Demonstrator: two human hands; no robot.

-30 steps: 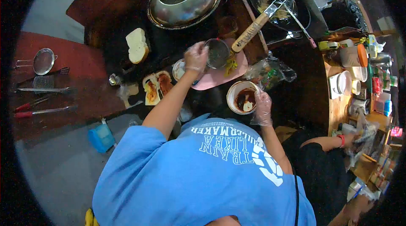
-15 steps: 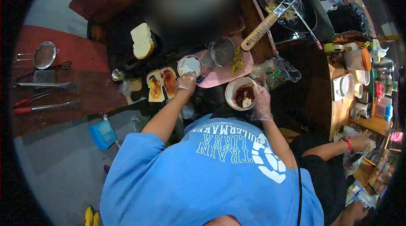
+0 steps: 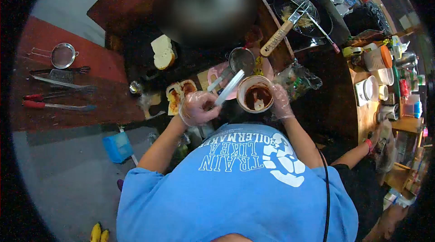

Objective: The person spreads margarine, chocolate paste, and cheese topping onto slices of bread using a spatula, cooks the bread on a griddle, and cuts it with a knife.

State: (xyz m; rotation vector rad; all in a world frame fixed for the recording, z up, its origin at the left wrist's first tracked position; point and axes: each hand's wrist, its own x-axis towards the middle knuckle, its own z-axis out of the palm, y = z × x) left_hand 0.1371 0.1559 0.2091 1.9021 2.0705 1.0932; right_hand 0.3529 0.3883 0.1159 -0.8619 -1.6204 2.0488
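Note:
My left hand, in a clear plastic glove, is closed on a round lid turned nearly edge-on. Beside it, my gloved right hand grips the side of an open white tub. Dark brown spread coats the tub's inside, and a pale utensil or patch shows within, not clear which. Just beyond my left hand lie bread slices smeared with brown spread, partly hidden by that hand. Farther off, plain white bread rests on the dark surface.
A pink board lies behind the tub, with a strainer over it. At right is a crumpled plastic bag. A wooden-handled skimmer lies across a pan. Tongs rest at left. Another person's arm is at right.
My left hand has drawn back toward me and turned the lid from face-up to edge-on. The tub has come slightly left and up. The other person's hand has shifted, and the view has moved a little.

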